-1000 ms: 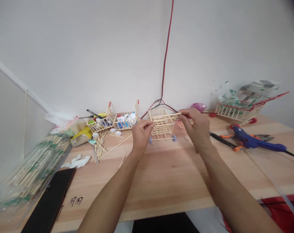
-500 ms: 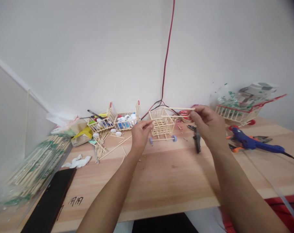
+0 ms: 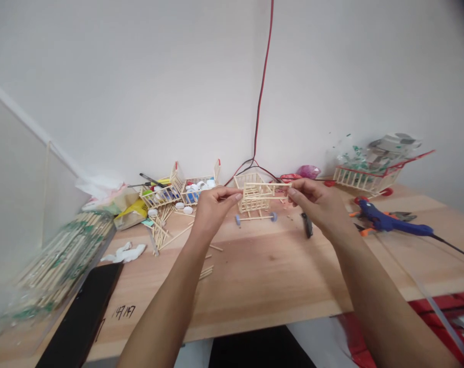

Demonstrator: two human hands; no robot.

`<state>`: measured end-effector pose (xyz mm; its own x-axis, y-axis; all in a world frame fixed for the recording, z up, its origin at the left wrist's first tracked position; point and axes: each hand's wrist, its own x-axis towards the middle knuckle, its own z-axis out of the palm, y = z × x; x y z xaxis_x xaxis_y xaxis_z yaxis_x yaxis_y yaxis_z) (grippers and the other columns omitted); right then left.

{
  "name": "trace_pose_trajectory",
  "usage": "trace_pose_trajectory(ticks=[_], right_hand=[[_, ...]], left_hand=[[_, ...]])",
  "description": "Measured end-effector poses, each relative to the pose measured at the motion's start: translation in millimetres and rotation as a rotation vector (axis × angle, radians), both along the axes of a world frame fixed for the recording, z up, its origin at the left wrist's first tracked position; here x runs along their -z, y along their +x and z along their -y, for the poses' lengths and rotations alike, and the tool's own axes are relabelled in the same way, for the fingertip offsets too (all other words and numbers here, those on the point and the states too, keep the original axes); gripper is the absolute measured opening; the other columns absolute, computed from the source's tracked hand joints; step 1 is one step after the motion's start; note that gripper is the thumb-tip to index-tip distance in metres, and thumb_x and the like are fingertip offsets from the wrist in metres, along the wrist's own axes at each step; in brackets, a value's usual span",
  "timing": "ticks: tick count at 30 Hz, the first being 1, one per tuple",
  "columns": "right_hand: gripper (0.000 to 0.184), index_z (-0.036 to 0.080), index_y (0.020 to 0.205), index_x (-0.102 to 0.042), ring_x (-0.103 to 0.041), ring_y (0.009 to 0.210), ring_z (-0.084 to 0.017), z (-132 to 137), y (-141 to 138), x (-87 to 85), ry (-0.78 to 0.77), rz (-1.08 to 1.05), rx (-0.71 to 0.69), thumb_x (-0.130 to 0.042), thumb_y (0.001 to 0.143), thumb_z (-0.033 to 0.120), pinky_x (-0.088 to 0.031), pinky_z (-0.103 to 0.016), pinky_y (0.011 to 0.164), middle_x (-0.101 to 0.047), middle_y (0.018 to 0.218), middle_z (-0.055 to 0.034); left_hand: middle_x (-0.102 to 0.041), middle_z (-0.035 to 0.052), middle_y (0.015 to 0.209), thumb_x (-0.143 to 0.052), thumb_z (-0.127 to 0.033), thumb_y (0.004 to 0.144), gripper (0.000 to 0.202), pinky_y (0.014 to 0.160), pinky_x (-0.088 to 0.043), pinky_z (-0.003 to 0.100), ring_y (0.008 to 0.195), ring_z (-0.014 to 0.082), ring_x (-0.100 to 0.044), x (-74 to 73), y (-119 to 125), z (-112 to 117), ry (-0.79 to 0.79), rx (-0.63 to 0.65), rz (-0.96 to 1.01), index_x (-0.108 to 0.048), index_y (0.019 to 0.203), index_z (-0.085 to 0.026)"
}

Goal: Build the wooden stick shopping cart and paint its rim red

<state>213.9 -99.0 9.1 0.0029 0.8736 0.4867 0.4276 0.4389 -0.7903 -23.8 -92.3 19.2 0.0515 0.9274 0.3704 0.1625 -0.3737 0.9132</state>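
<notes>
A small cart of thin wooden sticks (image 3: 254, 197) stands on the wooden table (image 3: 278, 276), with pale blue wheels at its base. My left hand (image 3: 212, 209) and my right hand (image 3: 316, 202) are raised in front of it, each pinching one end of two thin wooden sticks (image 3: 270, 189) held level between them. A dark cutter (image 3: 306, 225) lies on the table just under my right hand.
Two stick baskets of bottle caps (image 3: 182, 191) and loose sticks (image 3: 161, 230) lie at back left. A blue glue gun (image 3: 389, 223) and a red-trimmed stick cart (image 3: 366, 176) sit at right. Packs of sticks (image 3: 55, 266) and a black slab (image 3: 82, 317) are at left. A red-black cable (image 3: 260, 92) hangs on the wall.
My right hand came back left and down with the sticks. My left hand left the cart and pinched their other end. The cutter now lies on the table.
</notes>
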Motion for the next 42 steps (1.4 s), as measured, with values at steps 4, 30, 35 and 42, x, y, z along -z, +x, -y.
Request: trace_pose_trajectory(ticks=[4, 30, 35, 42], right_hand=[[0.022, 0.019, 0.08, -0.064, -0.054, 0.068, -0.013, 6, -9, -3.1, 0.026, 0.082, -0.001, -0.059, 0.086, 0.04, -0.042, -0.026, 0.062, -0.061, 0.073, -0.0012], [0.025, 0.019, 0.073, -0.066, -0.054, 0.058, -0.013, 0, -22, 22.1, -0.005, 0.109, 0.029, -0.061, 0.085, 0.041, -0.043, -0.027, 0.056, -0.061, 0.061, 0.0001], [0.018, 0.02, 0.085, -0.069, -0.062, 0.071, -0.016, 2, -18, 30.4, 0.076, 0.091, 0.035, -0.059, 0.086, 0.036, -0.049, -0.03, 0.065, -0.068, 0.077, -0.0021], [0.01, 0.024, 0.093, -0.067, -0.068, 0.09, -0.02, 16, -6, 34.8, 0.527, 0.329, 0.133, -0.059, 0.088, 0.02, -0.053, -0.035, 0.082, -0.073, 0.091, -0.0044]], left_hand=[[-0.075, 0.0053, 0.087, -0.073, -0.027, 0.072, 0.016, 0.08, -0.05, 0.03, 0.082, 0.0185, -0.067, -2.1, -8, 10, -0.026, 0.017, 0.006, -0.077, 0.083, -0.017], [-0.067, -0.0005, 0.065, -0.07, -0.023, 0.071, 0.008, 0.062, -0.043, 0.024, 0.064, 0.0136, -0.058, 31.8, -7, 14, -0.039, -0.114, -0.088, -0.071, 0.067, -0.017], [-0.067, 0.0039, 0.086, -0.072, -0.023, 0.07, 0.007, 0.067, -0.046, 0.024, 0.079, 0.0149, -0.06, 35.5, -10, 13, 0.08, -0.13, -0.043, -0.075, 0.075, -0.019], [-0.067, 0.0028, 0.071, -0.074, -0.048, 0.071, 0.039, 0.056, -0.047, 0.023, 0.06, 0.0114, -0.06, 44.1, -13, 13, -0.323, 0.027, 0.4, -0.067, 0.088, -0.013]])
